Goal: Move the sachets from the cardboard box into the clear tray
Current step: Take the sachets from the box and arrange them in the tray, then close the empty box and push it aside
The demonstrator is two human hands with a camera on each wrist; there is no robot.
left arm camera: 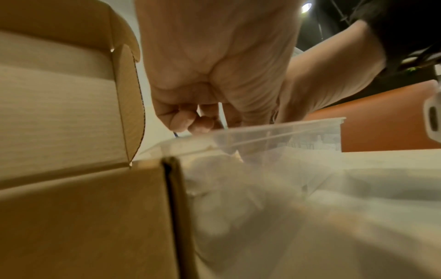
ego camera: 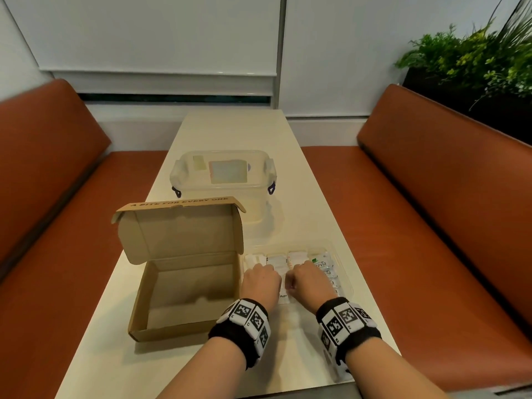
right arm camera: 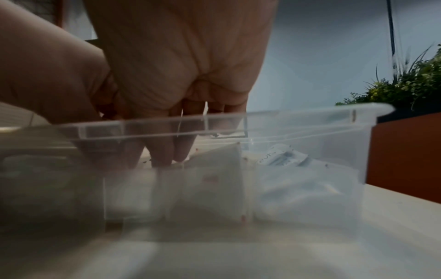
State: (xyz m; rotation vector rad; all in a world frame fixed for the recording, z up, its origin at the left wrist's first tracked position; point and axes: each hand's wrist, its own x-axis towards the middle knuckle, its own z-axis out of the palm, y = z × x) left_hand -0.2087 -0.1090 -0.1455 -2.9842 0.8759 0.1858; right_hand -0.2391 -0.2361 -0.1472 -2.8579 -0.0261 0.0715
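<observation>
- Head view: both hands reach into the clear tray (ego camera: 344, 272), which sits on the pale tabletop (ego camera: 302, 180) just right of the open cardboard box (ego camera: 184, 283). The left hand (ego camera: 260, 280) is over the left compartments, the right hand (ego camera: 308, 280) beside it over the middle ones; the two nearly touch. The fingers point down and are hidden behind the knuckles. The sachets (ego camera: 324, 266) lie in rows in the tray's compartments; the box interior looks bare. Behind the box stands a lidded clear container (ego camera: 224, 182). Orange bench seats (ego camera: 431, 197) flank the tabletop and a plant (ego camera: 475, 59) stands at far right.
- Left wrist view: the left hand (left arm camera: 214, 66) hangs above the tray rim (left arm camera: 274, 130), its fingers (left arm camera: 181, 120) curled inward. A thin white edge shows between them, but whether they pinch a sachet I cannot tell. The cardboard box wall (left arm camera: 83, 217) fills the left.
- Right wrist view: the right hand (right arm camera: 181, 66) dips inside the tray (right arm camera: 310, 120); its fingers (right arm camera: 162, 151) are pressed together, tips down on white sachets (right arm camera: 281, 158) in a middle compartment. The grip itself is blurred, so I cannot tell whether anything is pinched.
</observation>
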